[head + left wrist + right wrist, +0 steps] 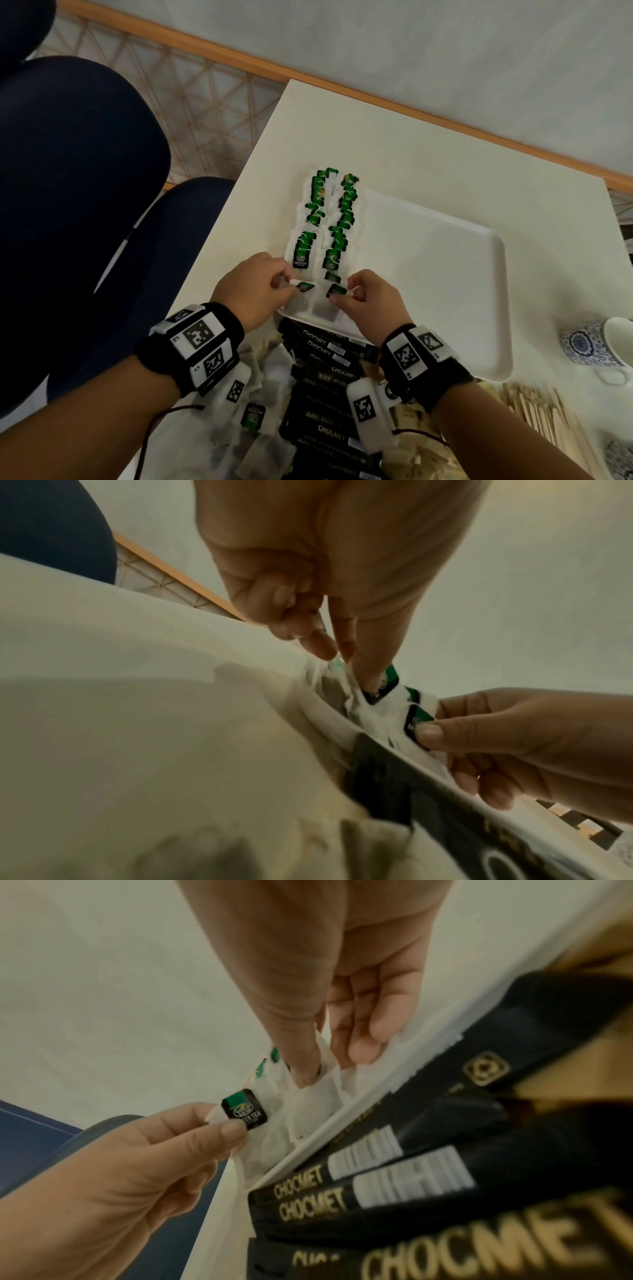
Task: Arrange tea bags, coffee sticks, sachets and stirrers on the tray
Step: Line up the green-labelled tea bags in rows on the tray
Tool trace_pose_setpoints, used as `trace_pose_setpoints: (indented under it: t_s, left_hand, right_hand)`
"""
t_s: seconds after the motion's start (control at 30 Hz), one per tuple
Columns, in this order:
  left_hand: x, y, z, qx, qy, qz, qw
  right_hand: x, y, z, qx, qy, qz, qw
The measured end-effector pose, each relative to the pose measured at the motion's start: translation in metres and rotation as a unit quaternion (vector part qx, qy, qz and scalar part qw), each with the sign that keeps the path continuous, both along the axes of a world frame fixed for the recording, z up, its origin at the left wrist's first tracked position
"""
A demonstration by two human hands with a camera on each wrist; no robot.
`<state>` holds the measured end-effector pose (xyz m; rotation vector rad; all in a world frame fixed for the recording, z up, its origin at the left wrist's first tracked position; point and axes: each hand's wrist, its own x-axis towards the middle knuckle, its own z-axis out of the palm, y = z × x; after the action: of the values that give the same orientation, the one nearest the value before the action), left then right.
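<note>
On the head view, I saw my left hand (251, 287) pinching a tea bag tag (305, 286) and my right hand (368, 298) pinching another tag (336, 291), mid-frame over the white tray (462, 274); left wrist view showed both pinches; right wrist view showed coffee sticks (394, 1172) lower right, beside the tray rim

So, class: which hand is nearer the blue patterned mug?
Right. The right hand works at the tray's near corner, closer to the mug; the left hand lies farther away.

tea bags (323, 219) on tray (445, 274), coffee sticks (329, 383) before it.
</note>
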<state>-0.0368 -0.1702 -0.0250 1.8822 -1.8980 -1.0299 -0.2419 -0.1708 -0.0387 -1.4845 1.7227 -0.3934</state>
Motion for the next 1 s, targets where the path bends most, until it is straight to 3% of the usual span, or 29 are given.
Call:
trace_pose_setpoints:
  t_s: [0.23, 0.37, 0.47, 0.6, 0.8, 1.0]
  left_hand:
    - [0.012, -0.003, 0.012, -0.022, 0.038, 0.031, 0.999]
    - [0.014, -0.008, 0.012, 0.018, 0.114, 0.023, 0.993]
    - [0.012, -0.01, 0.012, 0.062, 0.122, -0.011, 0.991]
    - [0.009, -0.014, 0.008, 0.065, 0.058, -0.054, 0.995]
    - [0.004, -0.014, 0.004, 0.015, -0.061, -0.038, 0.997]
    - [0.0, -0.01, -0.002, 0.045, -0.138, -0.054, 0.988]
  right_hand:
    - [-0.007, -0.001, -0.001, 0.011, -0.033, -0.022, 0.999]
    - [-0.008, -0.001, 0.0, 0.01, -0.045, -0.029, 0.999]
    - [-0.007, 0.0, 0.001, 0.01, -0.05, -0.03, 0.998]
    - [-0.006, 0.001, 0.0, 0.003, -0.045, -0.021, 0.999]
    - [-0.006, 0.002, -0.001, -0.024, -0.072, -0.041, 0.996]
    - [-0.003, 0.004, 0.002, -0.005, -0.011, 0.014, 1.0]
